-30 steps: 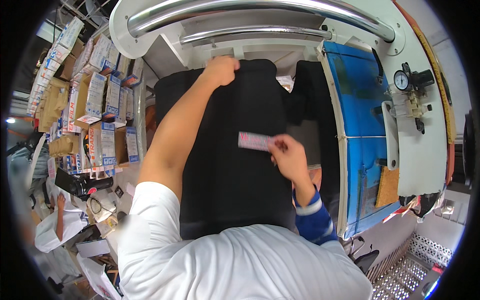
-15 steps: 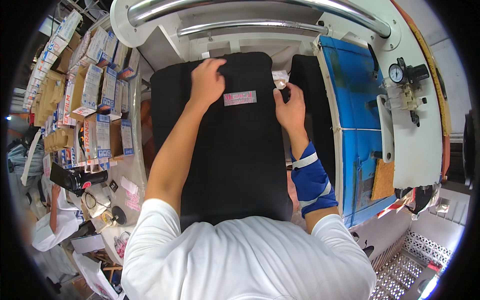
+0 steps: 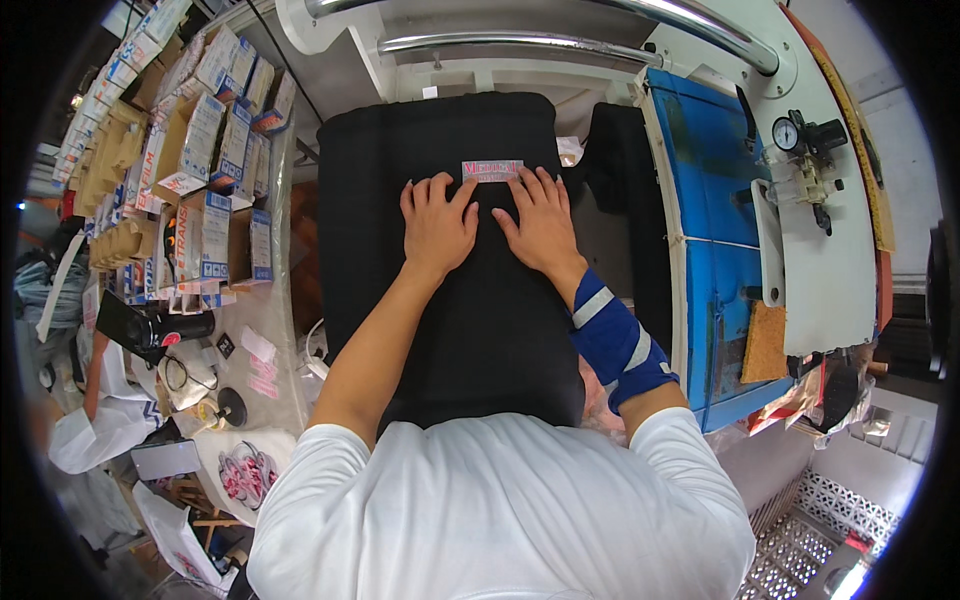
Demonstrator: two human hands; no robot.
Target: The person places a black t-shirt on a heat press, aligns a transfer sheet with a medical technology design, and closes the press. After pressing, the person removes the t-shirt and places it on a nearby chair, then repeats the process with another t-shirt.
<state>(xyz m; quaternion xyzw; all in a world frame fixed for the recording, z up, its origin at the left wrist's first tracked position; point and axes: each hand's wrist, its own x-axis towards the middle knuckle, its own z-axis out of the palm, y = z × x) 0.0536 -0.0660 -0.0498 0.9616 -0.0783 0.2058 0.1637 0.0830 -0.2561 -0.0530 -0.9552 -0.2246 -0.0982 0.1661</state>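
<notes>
Black cloth [image 3: 470,330] is stretched smooth over a long flat board in front of me. On its upper part lies a small rectangular transfer sheet [image 3: 492,166] with red lettering. My left hand [image 3: 437,222] rests on the cloth with bent, parted fingers, one fingertip at the sheet's lower left corner. My right hand [image 3: 538,218] lies palm down and spread, its fingertips on the sheet's lower right edge. Nothing is gripped in either hand. A blue sleeve with pale reflective bands [image 3: 622,340] covers my right forearm.
A blue machine block [image 3: 712,160] stands close on the right, with a pressure gauge [image 3: 787,133] beyond it. Chrome bars [image 3: 520,42] cross the far side. Opened cartons [image 3: 190,150] crowd the left table [image 3: 275,390]. A co-worker's white sleeve [image 3: 95,430] shows at far left.
Both hands have come down onto the cloth and drawn together at the sheet. My left hand moved nearer and rightward, my right hand leftward. The view has shifted slightly.
</notes>
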